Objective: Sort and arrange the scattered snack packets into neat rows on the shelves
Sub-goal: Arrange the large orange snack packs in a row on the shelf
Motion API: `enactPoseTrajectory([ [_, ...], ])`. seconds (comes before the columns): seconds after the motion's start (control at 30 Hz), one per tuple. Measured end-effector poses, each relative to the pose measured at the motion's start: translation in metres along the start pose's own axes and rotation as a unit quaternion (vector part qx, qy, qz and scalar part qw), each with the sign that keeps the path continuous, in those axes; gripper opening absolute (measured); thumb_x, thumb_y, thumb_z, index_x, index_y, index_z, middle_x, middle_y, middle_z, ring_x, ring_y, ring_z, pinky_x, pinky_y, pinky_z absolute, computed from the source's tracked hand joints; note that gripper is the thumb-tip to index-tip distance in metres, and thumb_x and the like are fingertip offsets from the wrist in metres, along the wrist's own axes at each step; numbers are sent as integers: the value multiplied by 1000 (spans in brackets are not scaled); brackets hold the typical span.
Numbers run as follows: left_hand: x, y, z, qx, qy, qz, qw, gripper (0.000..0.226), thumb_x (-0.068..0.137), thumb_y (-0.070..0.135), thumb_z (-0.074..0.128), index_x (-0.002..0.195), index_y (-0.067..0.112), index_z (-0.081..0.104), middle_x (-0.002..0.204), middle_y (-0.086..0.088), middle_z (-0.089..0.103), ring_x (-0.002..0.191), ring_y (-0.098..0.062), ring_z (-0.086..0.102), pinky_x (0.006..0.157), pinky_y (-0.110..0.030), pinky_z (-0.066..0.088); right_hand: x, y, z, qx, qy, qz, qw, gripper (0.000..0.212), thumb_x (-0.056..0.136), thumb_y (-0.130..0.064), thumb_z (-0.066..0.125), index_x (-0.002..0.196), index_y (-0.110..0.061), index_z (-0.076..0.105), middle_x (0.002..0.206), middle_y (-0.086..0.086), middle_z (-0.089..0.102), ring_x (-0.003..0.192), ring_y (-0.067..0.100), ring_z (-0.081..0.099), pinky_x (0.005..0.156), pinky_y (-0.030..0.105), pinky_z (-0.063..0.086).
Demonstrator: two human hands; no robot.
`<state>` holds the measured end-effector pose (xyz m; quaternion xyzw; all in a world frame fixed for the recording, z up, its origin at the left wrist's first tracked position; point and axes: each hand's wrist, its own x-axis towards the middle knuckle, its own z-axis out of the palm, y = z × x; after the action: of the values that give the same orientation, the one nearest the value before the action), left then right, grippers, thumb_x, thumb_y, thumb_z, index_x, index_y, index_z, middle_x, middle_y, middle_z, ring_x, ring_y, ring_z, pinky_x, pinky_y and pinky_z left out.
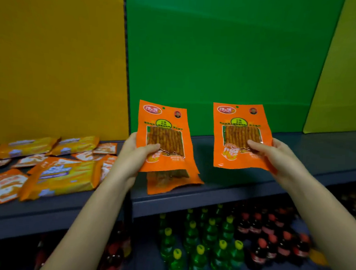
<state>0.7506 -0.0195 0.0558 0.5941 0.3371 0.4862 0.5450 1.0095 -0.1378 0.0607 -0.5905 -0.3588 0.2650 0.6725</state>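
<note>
- The person's left hand (pixel 137 153) is clamped on the lower left edge of an upright orange plastic snack packet with a clear window showing reddish-brown sticks (pixel 162 133), thumb across the front and fingers behind.
- More orange packets of the same kind (pixel 169 182) show behind and below that front packet; they seem to belong to the same held bunch, but whether their lower edge touches the shelf cannot be told.
- The right hand (pixel 277 152) is closed on the lower right edge of a second identical orange windowed packet (pixel 240 135), thumb over the window, fingers behind it.
- Both held packets stand upright, face forward, well apart from each other, in front of the green back panel (pixel 220 53) and above the dark grey-blue metal shelf (pixel 243 181).
- On the shelf's left section, in front of the orange-yellow back panel (pixel 52 52), a scattered pile of orange and yellow snack packets (pixel 50 164) lies flat and overlapping at mixed angles.
- A larger yellow-orange packet with blue lettering (pixel 62 177) lies on top at the near side of that pile.
- At the far right stands a yellow-green panel (pixel 350 73).
- On the lower level, green plastic bottles with yellow caps (pixel 198 250) stand in a group beside dark bottles with red caps (pixel 270 242).
</note>
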Motion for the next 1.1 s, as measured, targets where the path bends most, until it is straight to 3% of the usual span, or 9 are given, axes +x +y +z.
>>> enactPoseTrajectory([
  [0.17,-5,-21,80,-21,-17,-55,998,31,87,8,57,116,20,50,90,-3,66,71,-16,64,59,-28,52,8,12,-64,6,6,23,1000,14,82,-10,65,95,-17,63,68,-3,73,52,6,68,50,15,54],
  [0.4,27,-43,167,2,-7,-98,995,28,89,6,56,115,11,48,108,-13,65,85,-22,64,78,-34,53,34,17,-109,6,7,34,999,16,82,-12,67,96,-18,63,72,-3,74,53,7,69,50,16,54],
  [0.53,60,-55,195,22,-1,-105,994,24,89,2,56,112,6,55,113,-17,65,85,-22,62,81,-32,50,56,24,-114,4,-6,42,999,17,82,-13,67,97,-18,62,80,2,72,54,7,69,48,17,54],
  [0.63,87,-60,208,24,-1,-117,993,12,88,-1,54,94,9,58,102,-15,66,72,-18,60,73,-28,49,77,29,-113,-6,-17,48,999,18,82,-14,67,98,-19,63,76,0,74,56,9,70,50,20,56],
  [0.73,109,-68,219,44,8,-122,992,23,88,-5,52,72,12,53,77,-7,62,61,-13,54,58,-21,43,97,36,-111,-18,-32,53,998,18,83,-15,67,98,-21,61,89,6,72,69,16,69,64,27,58],
  [0.87,130,-84,227,113,40,-137,983,28,85,-3,55,65,14,47,71,-4,56,69,-20,56,67,-27,45,115,51,-105,-17,-46,59,997,26,83,-12,67,108,-15,60,97,10,71,80,21,67,72,31,54],
  [0.93,137,-89,229,164,60,-134,975,21,84,2,58,67,14,51,85,-10,62,89,-27,61,79,-31,47,122,58,-103,-27,-54,63,996,29,83,-12,67,111,-13,60,98,9,71,80,20,68,71,30,54],
  [1.0,140,-91,234,235,77,-120,962,4,84,9,60,87,8,58,105,-14,64,105,-31,59,87,-34,47,130,63,-104,-36,-59,63,996,30,83,-11,67,113,-13,59,100,9,70,82,19,67,70,28,54],
  [1.1,143,-97,243,328,95,-106,934,36,86,17,60,117,1,50,123,-19,57,118,-33,51,92,-37,43,140,72,-105,-54,-66,58,995,35,82,-10,68,115,-11,57,107,11,69,90,23,66,80,33,53],
])
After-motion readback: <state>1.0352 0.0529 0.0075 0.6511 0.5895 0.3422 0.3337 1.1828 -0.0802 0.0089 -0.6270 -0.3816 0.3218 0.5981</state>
